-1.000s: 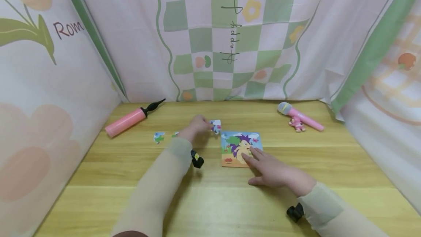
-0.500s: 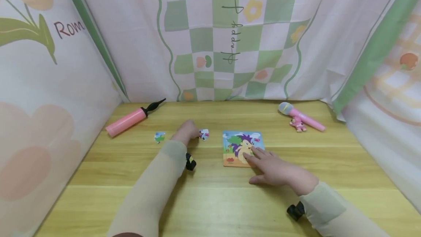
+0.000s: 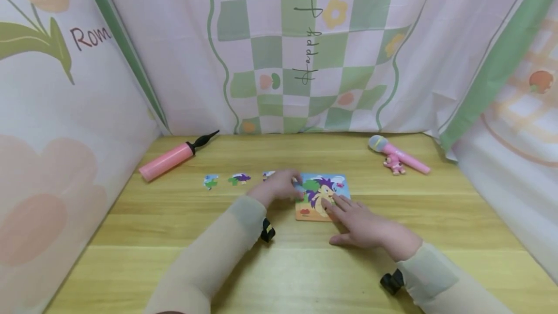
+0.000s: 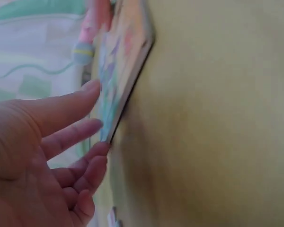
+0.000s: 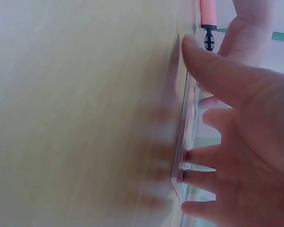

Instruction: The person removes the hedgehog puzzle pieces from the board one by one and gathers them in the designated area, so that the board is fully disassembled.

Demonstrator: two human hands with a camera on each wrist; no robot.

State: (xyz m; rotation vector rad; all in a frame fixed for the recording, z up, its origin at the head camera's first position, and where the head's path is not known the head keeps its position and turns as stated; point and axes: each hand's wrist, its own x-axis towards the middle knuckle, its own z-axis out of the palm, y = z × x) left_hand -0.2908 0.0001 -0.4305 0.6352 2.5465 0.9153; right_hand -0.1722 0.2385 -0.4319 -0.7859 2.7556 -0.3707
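Note:
A square jigsaw puzzle (image 3: pixel 322 187) with a purple-spined hedgehog picture lies flat on the table. My left hand (image 3: pixel 277 188) is at its upper left corner. In the left wrist view its thumb and fingers are spread apart near the puzzle's edge, with nothing between them. My right hand (image 3: pixel 359 227) rests with extended fingers on the lower right part of the puzzle, and the right wrist view shows fingertips (image 5: pixel 191 156) at its edge. Left of the puzzle lie three loose jigsaw pieces: a blue-green one (image 3: pixel 211 181), a purple-green one (image 3: pixel 240 179) and one partly hidden piece (image 3: pixel 268 174) behind the left hand.
On the wooden table (image 3: pixel 305 265), a pink hand pump (image 3: pixel 167 161) lies at the back left. At the back right are a pink toy microphone (image 3: pixel 398 154) and a small pink figurine (image 3: pixel 394 164). Printed curtains (image 3: pixel 296 62) hang behind the table.
My left hand carried a jigsaw piece leftward, set it beside the other loose pieces, let go and moved right to the puzzle's corner. The right hand has stayed on the puzzle.

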